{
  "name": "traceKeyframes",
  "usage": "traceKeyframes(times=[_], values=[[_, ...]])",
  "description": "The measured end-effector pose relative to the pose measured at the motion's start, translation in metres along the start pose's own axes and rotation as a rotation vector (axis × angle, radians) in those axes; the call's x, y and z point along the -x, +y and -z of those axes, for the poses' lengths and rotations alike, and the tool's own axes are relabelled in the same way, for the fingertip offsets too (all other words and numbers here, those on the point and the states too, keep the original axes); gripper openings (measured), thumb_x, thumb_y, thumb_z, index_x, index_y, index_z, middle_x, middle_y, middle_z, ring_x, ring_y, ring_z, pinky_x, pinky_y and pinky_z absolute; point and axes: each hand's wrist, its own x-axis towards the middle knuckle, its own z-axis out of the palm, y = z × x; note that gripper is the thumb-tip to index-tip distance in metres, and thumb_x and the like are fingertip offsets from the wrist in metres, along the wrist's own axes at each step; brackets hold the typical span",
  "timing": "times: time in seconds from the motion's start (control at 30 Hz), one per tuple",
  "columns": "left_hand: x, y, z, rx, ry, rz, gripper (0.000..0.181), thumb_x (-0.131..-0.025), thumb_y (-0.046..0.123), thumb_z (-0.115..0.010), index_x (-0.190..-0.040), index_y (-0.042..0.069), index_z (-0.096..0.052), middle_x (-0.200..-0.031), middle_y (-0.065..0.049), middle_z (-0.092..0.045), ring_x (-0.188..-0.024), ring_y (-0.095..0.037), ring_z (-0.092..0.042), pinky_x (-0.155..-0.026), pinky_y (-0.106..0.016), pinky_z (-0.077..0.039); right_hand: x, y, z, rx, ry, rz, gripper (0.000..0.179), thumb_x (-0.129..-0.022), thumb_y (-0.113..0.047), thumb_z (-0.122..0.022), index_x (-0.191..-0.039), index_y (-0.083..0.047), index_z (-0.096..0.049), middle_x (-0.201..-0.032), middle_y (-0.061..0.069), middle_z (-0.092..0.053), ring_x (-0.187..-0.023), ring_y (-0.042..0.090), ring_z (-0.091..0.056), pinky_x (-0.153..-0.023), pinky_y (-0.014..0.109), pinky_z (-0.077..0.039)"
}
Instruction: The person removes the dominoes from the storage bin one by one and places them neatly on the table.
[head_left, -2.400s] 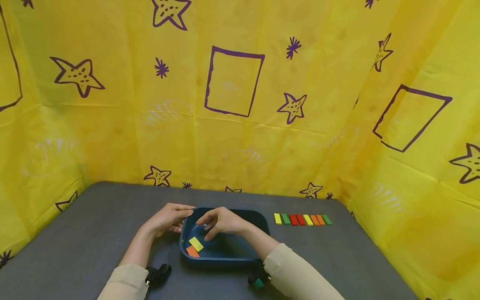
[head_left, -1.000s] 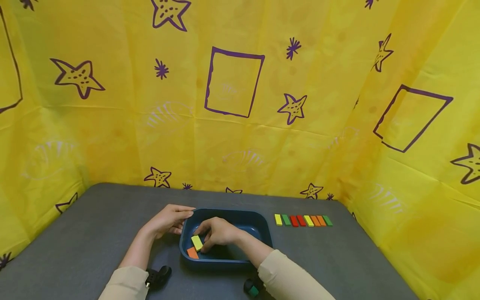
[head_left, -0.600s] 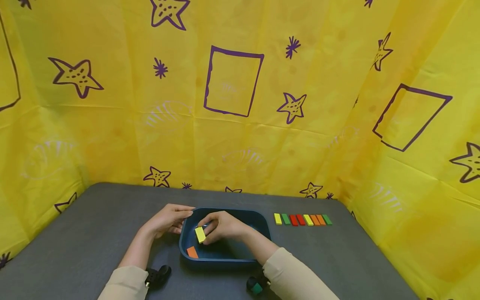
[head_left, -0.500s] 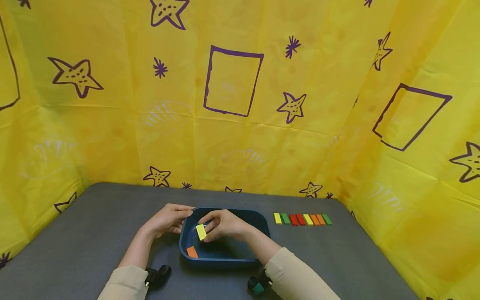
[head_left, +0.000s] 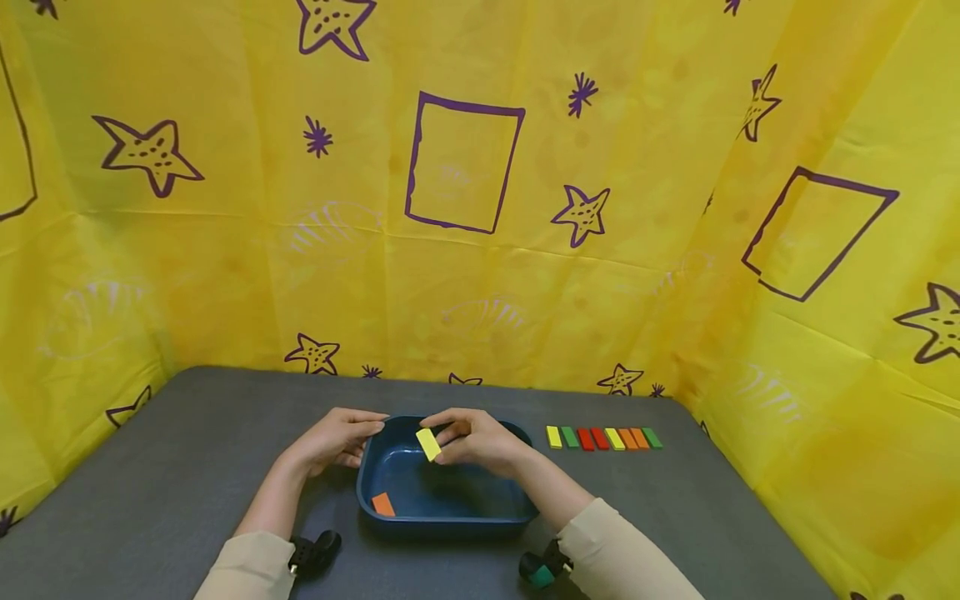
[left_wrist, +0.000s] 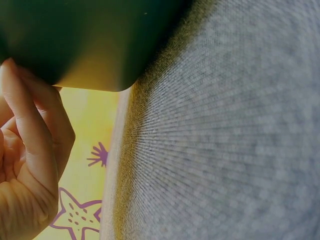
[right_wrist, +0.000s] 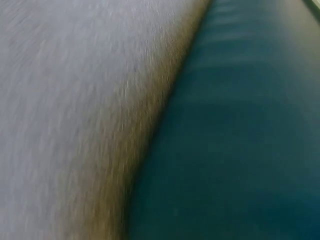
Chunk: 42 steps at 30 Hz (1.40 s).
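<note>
A yellow block (head_left: 428, 444) is pinched between the fingers and thumb of my right hand (head_left: 480, 438), raised over the dark blue bin (head_left: 450, 522). Inside the bin's near left corner lies an orange block (head_left: 383, 504). My left hand (head_left: 341, 437) grips the bin's far left corner, thumb over the rim. The left wrist view shows bent fingers (left_wrist: 35, 120) against the bin's outer wall (left_wrist: 95, 45). Only the bin's side (right_wrist: 225, 150) and table show in the right wrist view, with the right hand outside it.
Right of the bin, a row of several yellow, green, red and orange blocks (head_left: 600, 438) lies on the dark grey table (head_left: 247, 400). A yellow patterned cloth (head_left: 480, 275) hangs behind and at both sides. Each wrist wears a black camera (head_left: 315, 554).
My right hand closed on the yellow block beside the orange one, lifted it and carried it up and to the right. The left hand stayed on the bin.
</note>
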Motion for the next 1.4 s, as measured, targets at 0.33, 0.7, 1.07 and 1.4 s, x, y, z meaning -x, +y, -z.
traceKeyframes(times=[0.33,0.7,1.07,1.4], values=[[0.001,0.0,0.0,-0.002,-0.001,-0.005,0.051,-0.101,0.025,-0.055,-0.144,-0.002,-0.047,-0.073,0.002,-0.06,-0.056,-0.007,-0.053,-0.056,-0.019,-0.052,0.019,0.0,0.036,-0.049,0.114,0.012,0.053,-0.085,0.001,-0.07,-0.137,-0.007,-0.058,-0.094,0.002,-0.062,-0.087,0.015,-0.062,-0.096,0.044,-0.056],[0.0,0.0,-0.001,-0.002,0.0,-0.002,0.051,-0.101,0.025,-0.055,-0.144,-0.001,-0.048,-0.074,0.002,-0.061,-0.056,-0.007,-0.054,-0.055,-0.019,-0.052,0.043,0.001,0.076,-0.1,0.247,0.011,0.06,-0.087,0.004,-0.066,-0.145,-0.007,-0.05,-0.11,0.011,-0.06,-0.095,0.018,-0.063,-0.086,0.026,-0.057],[-0.001,-0.002,0.002,0.0,-0.013,-0.021,0.052,-0.101,0.025,-0.055,-0.144,-0.003,-0.047,-0.073,0.003,-0.065,-0.056,-0.005,-0.058,-0.056,-0.019,-0.054,0.065,0.02,0.116,-0.111,0.48,-0.015,0.053,-0.092,-0.002,-0.064,-0.141,0.007,-0.048,-0.127,0.021,-0.062,-0.099,0.016,-0.07,-0.097,0.032,-0.056],[-0.001,-0.002,0.0,-0.009,-0.002,-0.007,0.05,-0.101,0.025,-0.055,-0.143,-0.002,-0.049,-0.073,0.002,-0.064,-0.055,-0.007,-0.057,-0.055,-0.02,-0.054,0.088,0.05,0.155,-0.14,0.566,0.008,0.053,-0.089,-0.009,-0.071,-0.134,0.013,-0.053,-0.12,0.015,-0.067,-0.096,0.012,-0.07,-0.094,0.032,-0.057]])
